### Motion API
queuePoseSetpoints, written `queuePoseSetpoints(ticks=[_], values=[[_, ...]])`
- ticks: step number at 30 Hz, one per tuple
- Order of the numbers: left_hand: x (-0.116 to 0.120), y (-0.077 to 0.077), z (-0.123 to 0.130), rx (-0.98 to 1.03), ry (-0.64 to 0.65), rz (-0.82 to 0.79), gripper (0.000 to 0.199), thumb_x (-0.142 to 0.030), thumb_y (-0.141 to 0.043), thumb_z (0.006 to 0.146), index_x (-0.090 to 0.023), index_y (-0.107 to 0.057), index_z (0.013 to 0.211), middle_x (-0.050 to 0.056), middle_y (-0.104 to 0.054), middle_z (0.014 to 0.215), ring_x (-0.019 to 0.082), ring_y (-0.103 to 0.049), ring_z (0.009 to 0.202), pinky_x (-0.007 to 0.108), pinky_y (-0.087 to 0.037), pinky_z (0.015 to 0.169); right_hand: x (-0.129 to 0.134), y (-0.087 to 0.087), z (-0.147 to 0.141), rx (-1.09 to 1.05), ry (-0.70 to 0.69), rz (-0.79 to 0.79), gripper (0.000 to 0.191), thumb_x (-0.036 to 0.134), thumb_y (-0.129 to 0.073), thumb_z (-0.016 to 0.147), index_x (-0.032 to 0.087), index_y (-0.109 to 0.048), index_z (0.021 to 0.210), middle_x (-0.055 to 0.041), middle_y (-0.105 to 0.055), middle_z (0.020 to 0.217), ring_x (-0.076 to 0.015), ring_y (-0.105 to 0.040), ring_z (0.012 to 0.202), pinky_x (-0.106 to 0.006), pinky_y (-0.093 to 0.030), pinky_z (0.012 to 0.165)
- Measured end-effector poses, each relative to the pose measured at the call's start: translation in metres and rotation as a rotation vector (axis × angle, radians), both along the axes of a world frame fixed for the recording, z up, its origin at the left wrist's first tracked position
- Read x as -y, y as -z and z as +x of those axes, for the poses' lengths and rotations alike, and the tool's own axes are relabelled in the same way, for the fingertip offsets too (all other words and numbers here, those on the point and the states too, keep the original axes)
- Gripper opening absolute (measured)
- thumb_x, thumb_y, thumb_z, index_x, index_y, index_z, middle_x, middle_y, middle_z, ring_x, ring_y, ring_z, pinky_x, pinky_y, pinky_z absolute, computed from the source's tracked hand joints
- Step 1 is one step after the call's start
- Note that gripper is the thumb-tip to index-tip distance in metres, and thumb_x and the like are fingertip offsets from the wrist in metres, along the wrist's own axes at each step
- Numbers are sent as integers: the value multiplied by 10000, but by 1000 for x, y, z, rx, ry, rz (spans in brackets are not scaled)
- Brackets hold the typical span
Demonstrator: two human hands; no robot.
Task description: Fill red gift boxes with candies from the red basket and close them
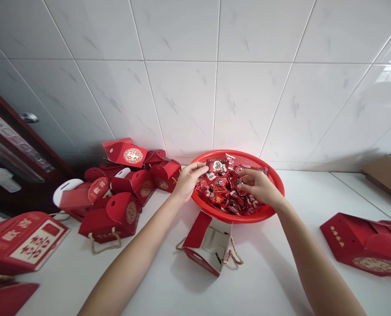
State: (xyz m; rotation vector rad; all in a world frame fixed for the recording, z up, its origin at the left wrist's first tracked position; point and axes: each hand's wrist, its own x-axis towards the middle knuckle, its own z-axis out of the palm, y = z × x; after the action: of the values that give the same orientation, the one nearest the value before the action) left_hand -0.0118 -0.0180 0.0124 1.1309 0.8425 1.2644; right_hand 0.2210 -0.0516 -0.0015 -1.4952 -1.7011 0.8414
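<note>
My left hand [190, 179] pinches a flat red candy packet [217, 166] with white lettering, above the left side of a red plastic basket [277, 184]. A small white-and-red piece shows just below its fingertips. Over the right side of the basket, my right hand [256, 185] has its fingers closed on a small wrapped candy [239, 184], mostly hidden by them. Many red-wrapped candies [234, 202] fill the basket. In front of it stands an open red gift box [206, 243] with a pale inside and rope handles; no candy is visible in it.
Several red gift boxes [132, 184] are grouped at the left, with a larger one [26, 241] nearer me. Another red box [366, 245] lies at the right. A brown cardboard box [388, 175] sits at the far right, against the tiled wall [254, 105].
</note>
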Motion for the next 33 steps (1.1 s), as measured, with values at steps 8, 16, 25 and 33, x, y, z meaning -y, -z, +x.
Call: queuePoseSetpoints(ticks=[8,16,25,33], values=[[-1,2,0,-20,-1,18,368,-435,-904,514,-184,-704,695,2,-677,761,150,-595,740,265,-486,695,21,-15,-34,537,-311,-30,370,158,-666,839,225,-733,1197,-79,-751,1210,-299,-678,1126,-383,-504,940],[3,1,1,-33,-5,27,407,-467,-925,486,-189,-703,683,10,-680,774,170,-609,772,294,-512,744,20,-13,-38,437,-452,-229,545,150,-590,865,272,-629,1395,-52,-672,1395,-290,-619,1264,-384,-493,1006],[3,0,1,-58,-5,17,403,-467,-912,497,-191,-698,697,6,-680,773,182,-623,785,308,-528,760,21,-17,-40,467,-467,-256,432,232,-569,909,260,-674,1328,-74,-719,1296,-302,-659,1163,-415,-502,971],[2,3,1,-52,24,39,398,-468,-914,529,-188,-698,711,-3,-670,775,170,-613,775,306,-517,782,20,-18,-39,498,-444,-286,404,288,-581,906,272,-657,1302,-75,-749,1171,-293,-685,1054,-385,-521,845]])
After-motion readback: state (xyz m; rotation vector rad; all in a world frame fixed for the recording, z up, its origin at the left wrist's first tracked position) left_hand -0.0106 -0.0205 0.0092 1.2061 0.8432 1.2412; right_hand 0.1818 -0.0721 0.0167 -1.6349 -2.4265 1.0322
